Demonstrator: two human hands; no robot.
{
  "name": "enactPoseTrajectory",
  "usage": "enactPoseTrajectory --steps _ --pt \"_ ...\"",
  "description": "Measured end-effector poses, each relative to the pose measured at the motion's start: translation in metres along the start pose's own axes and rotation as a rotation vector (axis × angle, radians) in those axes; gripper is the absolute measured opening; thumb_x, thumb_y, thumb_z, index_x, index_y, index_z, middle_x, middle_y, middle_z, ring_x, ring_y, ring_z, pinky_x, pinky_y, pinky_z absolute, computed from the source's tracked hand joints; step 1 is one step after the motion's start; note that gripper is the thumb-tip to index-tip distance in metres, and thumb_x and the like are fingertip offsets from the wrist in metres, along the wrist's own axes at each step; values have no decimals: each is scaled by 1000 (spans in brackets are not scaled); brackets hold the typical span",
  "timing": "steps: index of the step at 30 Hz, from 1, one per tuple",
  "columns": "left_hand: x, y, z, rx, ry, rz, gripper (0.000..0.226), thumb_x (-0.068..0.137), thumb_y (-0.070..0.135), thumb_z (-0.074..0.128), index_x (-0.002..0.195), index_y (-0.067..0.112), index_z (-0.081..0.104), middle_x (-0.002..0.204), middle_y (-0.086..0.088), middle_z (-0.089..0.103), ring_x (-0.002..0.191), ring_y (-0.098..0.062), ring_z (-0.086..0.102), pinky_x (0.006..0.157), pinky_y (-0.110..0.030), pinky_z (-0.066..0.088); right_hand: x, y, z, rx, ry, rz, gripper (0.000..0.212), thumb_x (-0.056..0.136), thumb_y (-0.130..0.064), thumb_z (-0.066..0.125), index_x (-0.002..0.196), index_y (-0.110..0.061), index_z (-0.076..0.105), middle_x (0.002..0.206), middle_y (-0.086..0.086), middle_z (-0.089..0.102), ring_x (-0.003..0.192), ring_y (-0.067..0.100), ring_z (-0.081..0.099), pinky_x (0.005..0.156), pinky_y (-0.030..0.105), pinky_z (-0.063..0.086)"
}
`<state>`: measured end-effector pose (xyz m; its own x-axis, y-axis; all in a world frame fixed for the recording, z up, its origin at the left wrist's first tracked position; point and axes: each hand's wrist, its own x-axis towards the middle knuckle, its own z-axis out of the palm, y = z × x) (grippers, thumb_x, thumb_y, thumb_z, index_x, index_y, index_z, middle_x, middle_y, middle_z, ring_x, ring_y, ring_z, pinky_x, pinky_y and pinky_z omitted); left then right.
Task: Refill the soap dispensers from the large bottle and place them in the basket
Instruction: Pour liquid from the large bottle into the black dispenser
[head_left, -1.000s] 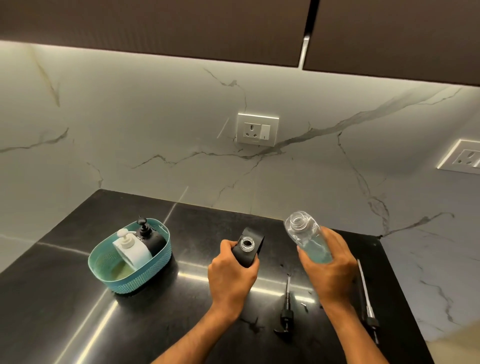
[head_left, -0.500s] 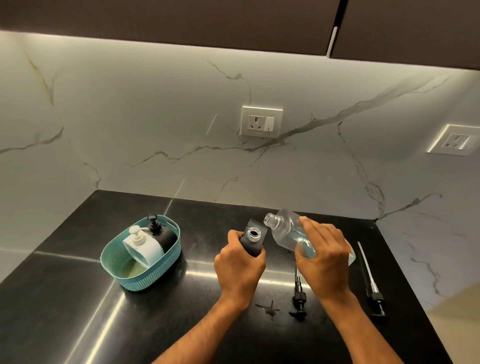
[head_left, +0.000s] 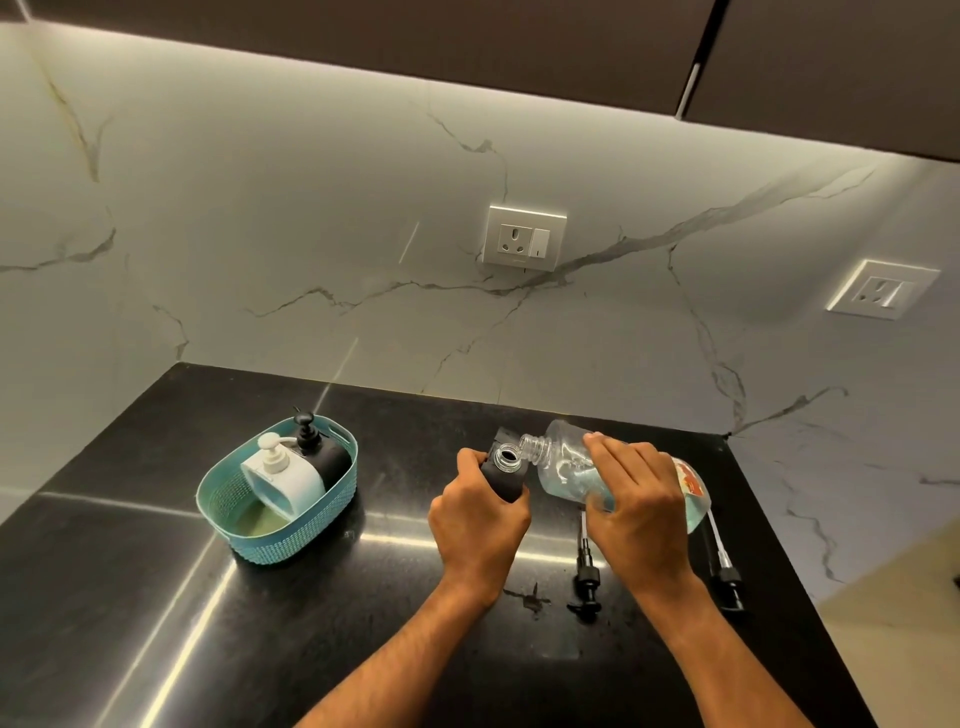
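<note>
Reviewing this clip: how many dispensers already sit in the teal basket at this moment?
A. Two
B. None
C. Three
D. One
A. The teal basket holds a white dispenser and a black dispenser, both with pumps on; a third, open black dispenser is in the left hand outside it.

wall: white marble, grey veins
cabinets: dark, overhead, light strip beneath
sockets: one centre wall, another on right wall
bench: glossy black stone, reflecting light
</note>
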<state>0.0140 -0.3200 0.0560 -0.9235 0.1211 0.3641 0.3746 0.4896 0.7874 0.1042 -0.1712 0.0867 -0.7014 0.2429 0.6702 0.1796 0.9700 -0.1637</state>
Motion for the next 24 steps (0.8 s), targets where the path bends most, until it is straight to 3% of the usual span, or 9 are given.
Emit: enactPoseTrajectory --steps 10,24 --pt "-5 2 -1 -3 -18 43 50 76 45 88 108 20 58 90 3 76 76 -17 75 61 -24 58 -1 -3 -5 -15 -58 -5 78 56 -3 96 128 -5 68 120 12 72 108 31 67 90 45 58" --pt "-13 -5 -2 34 -24 46 49 78 48 85 107 22 55 88 5 76 75 -15 74 61 -33 62 -4 -8 -12 -72 -112 -15 80 53 -7 99 128 -5 68 120 12 72 108 31 67 89 46 57"
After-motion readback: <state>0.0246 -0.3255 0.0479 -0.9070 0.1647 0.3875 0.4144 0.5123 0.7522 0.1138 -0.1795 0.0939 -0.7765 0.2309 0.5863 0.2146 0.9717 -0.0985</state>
